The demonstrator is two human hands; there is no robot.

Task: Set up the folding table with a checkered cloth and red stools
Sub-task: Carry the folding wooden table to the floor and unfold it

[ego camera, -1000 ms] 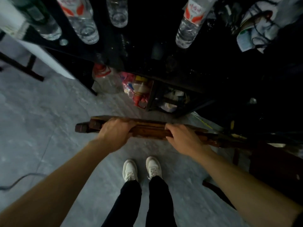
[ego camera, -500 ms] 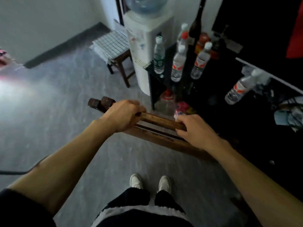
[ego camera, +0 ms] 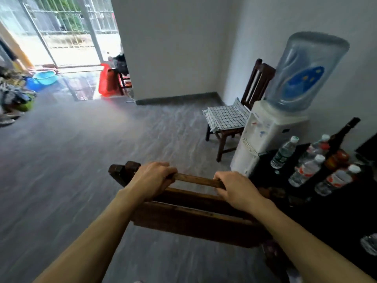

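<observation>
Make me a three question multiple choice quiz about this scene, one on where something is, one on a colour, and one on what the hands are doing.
1. Where does the checkered cloth lie?
A. On the seat of the wooden chair
B. On the floor by the door
C. Over the water dispenser

2. What colour is the basin near the doorway?
A. Red
B. Blue
C. White

3. What are the left hand and right hand doing?
A. Hanging free
B. Holding bottles
C. Both gripping the top rail of the folded wooden table

Answers:
1 A, the cloth is draped on the chair seat beside the dispenser.
2 B, the basin in the sunlit area is blue.
3 C, both sets of fingers curl round the same wooden bar.
</observation>
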